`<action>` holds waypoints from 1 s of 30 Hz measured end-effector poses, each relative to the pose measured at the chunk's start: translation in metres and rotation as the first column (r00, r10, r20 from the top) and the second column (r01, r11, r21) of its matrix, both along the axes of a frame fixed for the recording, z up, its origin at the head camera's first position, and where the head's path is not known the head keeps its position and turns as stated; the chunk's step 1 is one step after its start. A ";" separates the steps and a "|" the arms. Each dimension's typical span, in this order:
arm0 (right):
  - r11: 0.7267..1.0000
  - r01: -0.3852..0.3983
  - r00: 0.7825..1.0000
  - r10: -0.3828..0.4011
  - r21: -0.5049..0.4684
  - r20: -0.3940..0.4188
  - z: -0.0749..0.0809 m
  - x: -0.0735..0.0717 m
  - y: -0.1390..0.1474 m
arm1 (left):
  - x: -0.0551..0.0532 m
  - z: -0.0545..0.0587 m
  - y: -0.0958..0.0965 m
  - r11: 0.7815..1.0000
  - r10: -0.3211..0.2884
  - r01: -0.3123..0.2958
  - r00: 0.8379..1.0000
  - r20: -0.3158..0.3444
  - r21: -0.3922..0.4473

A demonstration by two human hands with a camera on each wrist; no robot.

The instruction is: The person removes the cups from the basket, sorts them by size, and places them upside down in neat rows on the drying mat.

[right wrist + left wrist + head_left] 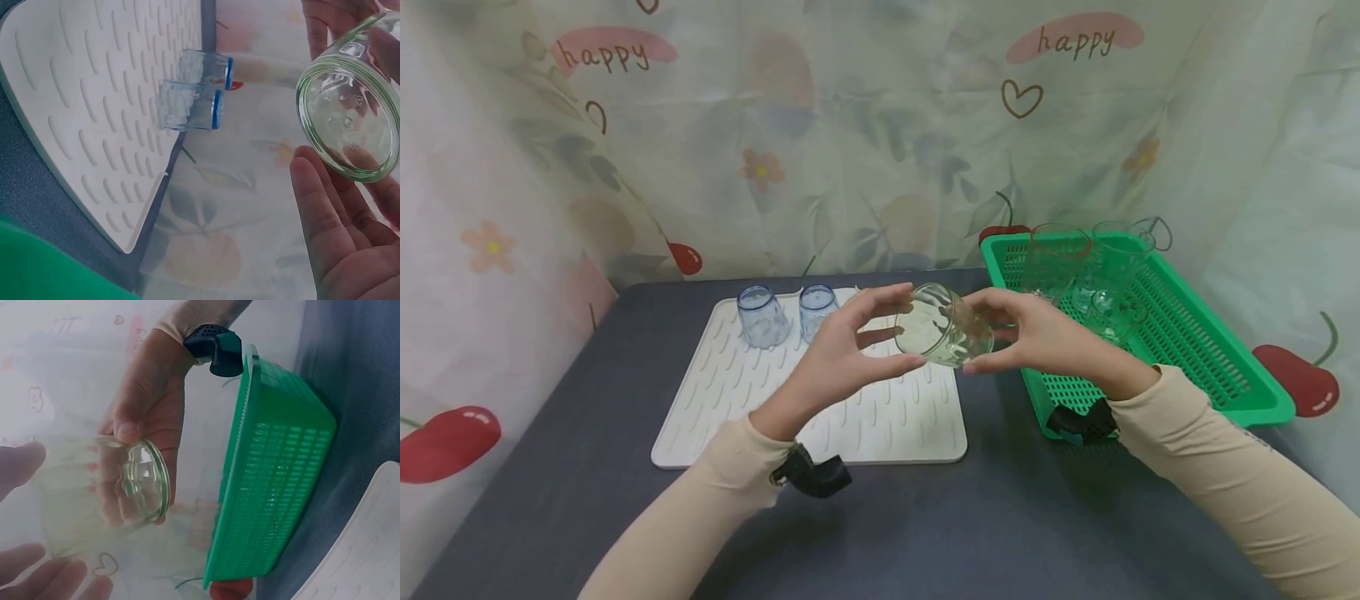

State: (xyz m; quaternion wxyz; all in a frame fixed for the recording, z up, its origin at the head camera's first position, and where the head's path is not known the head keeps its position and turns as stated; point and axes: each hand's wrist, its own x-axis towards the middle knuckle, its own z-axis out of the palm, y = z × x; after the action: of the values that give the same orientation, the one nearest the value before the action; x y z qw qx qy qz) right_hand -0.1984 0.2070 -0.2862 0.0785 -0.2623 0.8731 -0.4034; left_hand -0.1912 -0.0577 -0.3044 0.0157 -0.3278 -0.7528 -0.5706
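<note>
A clear, faintly green drinking glass (951, 333) is held up tilted on its side between both hands, above the right end of the white mat. My left hand (850, 346) grips the mouth end, thumb below and fingers above. The right hand (1045, 337) holds the base end between thumb and fingers. In the right wrist view the round base of the glass (350, 122) faces the camera. Through its wall in the left wrist view, fingers of the right hand (150, 406) show behind the glass (94, 494).
Two bluish glasses (762, 318) with blue rims stand at the back of the white ridged mat (880, 437). A green slotted basket (1221, 333) on the right holds several clear glasses, among them a tall one (1052, 267) and one with a handle (1161, 233). A patterned curtain (880, 125) hangs behind.
</note>
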 end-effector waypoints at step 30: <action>0.998 0.068 0.997 -0.068 0.010 0.023 0.001 0.004 0.009 | 0.001 -0.012 -0.097 0.880 0.266 -0.269 0.962 -0.062 -0.391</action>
State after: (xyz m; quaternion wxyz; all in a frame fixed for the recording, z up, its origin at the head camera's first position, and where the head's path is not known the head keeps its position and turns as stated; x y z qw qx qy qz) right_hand -0.1945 0.2158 -0.2849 0.0760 -0.2275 0.8824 -0.4048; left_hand -0.1898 -0.1544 -0.3164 0.0301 -0.2191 -0.8904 -0.3979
